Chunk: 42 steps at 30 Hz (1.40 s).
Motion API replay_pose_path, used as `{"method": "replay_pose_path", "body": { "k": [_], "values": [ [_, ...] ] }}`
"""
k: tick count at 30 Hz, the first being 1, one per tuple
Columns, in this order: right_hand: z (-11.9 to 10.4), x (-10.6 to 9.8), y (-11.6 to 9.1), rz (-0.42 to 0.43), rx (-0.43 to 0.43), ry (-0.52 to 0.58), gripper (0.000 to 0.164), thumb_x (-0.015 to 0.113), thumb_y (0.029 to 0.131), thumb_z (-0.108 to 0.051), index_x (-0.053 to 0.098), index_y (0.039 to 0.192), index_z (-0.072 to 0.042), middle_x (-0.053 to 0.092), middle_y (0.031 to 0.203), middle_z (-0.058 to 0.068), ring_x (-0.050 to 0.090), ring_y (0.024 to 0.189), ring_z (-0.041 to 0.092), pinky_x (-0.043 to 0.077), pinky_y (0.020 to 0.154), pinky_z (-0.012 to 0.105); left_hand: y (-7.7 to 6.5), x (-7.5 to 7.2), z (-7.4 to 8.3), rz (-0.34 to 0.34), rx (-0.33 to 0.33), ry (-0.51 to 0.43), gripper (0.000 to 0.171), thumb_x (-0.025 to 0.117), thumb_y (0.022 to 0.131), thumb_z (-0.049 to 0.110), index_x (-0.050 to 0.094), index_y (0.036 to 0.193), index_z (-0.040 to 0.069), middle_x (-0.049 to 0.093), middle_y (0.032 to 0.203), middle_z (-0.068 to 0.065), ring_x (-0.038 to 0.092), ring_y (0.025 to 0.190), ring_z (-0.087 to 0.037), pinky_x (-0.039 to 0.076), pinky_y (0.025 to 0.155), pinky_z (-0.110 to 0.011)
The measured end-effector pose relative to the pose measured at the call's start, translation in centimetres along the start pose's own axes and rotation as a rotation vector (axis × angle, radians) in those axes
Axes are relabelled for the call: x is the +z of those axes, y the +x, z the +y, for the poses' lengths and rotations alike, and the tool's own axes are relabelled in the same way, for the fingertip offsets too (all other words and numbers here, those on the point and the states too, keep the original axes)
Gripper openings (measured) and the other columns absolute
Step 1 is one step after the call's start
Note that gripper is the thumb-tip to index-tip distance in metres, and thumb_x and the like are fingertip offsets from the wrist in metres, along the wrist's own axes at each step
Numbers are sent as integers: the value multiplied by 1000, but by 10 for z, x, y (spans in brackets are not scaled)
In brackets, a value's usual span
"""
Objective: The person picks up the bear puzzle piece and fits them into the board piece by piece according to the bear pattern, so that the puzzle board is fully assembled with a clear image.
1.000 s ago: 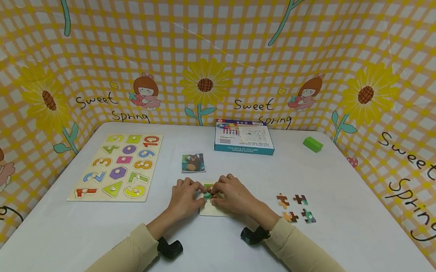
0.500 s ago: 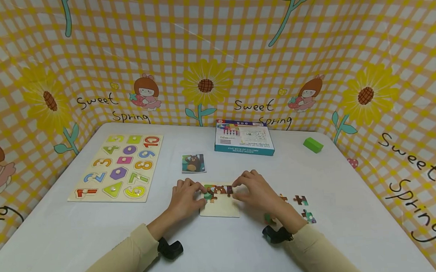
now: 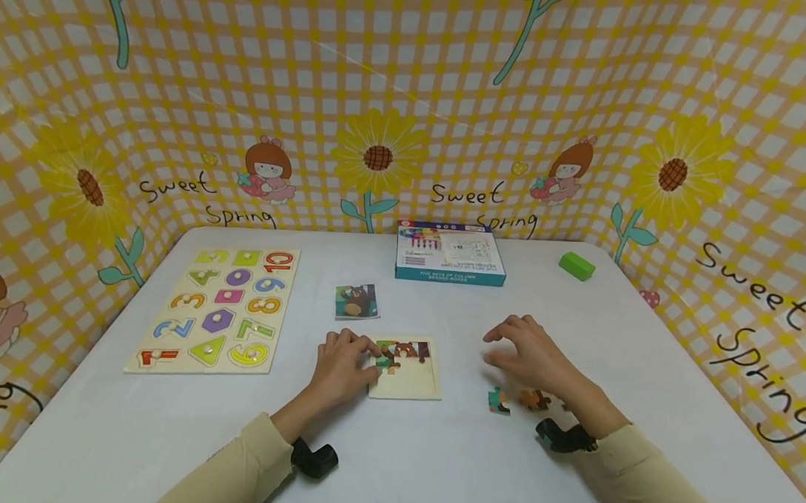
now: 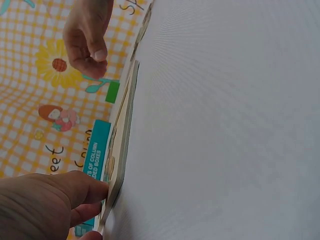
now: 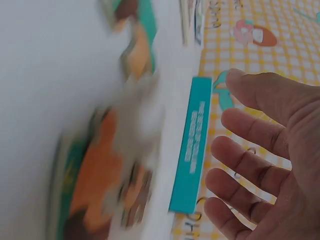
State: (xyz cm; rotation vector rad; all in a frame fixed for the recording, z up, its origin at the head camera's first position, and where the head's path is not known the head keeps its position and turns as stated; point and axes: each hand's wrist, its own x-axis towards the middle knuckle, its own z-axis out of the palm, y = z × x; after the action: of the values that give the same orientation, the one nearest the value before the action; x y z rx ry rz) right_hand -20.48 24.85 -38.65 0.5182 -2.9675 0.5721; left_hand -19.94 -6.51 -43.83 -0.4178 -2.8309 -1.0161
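My left hand (image 3: 342, 366) holds the left edge of a small wooden puzzle board (image 3: 408, 386), thumb and fingers bent at its rim in the left wrist view. Along the top of the board lie fitted jigsaw pieces with a brown bear's head (image 3: 406, 349); the lower part shows bare wood. To the right, my right hand (image 3: 533, 359) hovers above the table, its fingers relaxed and apart with nothing between them. Under and beside it lie loose jigsaw pieces, a green one (image 3: 498, 402) and a brown one (image 3: 535, 400); others are partly hidden by the wrist.
A bear picture card (image 3: 357, 302) lies behind the board. A number-and-shape peg board (image 3: 280, 285) is at the left. At the back stand a flat teal-sided box (image 3: 450, 277) and a green block (image 3: 577, 266). A patterned cloth (image 3: 383, 74) surrounds the table.
My right hand has let go of a piece at the board's upper right and moved right, over the loose pieces. The left hand stays at the board's left edge.
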Motion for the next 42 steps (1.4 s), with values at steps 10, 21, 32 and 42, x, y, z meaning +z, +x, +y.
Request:
{"method": "replay_pose_path", "body": {
  "k": [10, 21, 32, 42],
  "values": [
    [30, -4, -14, -43, 18, -26, 23, 73, 80, -22, 69, 100, -12, 62, 104, 7, 45, 104, 29, 38, 83, 48, -1, -1, 1, 2, -2, -1, 15, 71, 75, 21, 68, 90, 20, 52, 97, -5, 37, 91, -21, 28, 78, -38],
    [51, -13, -32, -89, -33, -45, 31, 74, 78, -22, 68, 106, -10, 64, 105, 6, 50, 95, 23, 38, 77, 38, -2, -1, 2, 3, -14, 1, 15, 71, 75, 22, 68, 90, 20, 53, 97, -5, 37, 92, -21, 28, 79, -39],
    [60, -10, -35, -89, -20, -48, 31, 73, 79, -21, 68, 108, -11, 61, 104, 6, 49, 93, 21, 39, 74, 33, -1, -1, 1, 2, -11, 1, 15, 71, 75, 21, 67, 89, 21, 52, 96, -4, 37, 92, -21, 28, 80, -39],
    [64, -7, -33, -60, -40, -73, 26, 72, 79, -19, 70, 104, -12, 61, 101, 3, 48, 90, 18, 38, 71, 31, -1, -1, 0, -1, -11, 7, 15, 71, 75, 22, 67, 90, 21, 51, 96, -3, 36, 91, -21, 28, 79, -39]
  ]
}}
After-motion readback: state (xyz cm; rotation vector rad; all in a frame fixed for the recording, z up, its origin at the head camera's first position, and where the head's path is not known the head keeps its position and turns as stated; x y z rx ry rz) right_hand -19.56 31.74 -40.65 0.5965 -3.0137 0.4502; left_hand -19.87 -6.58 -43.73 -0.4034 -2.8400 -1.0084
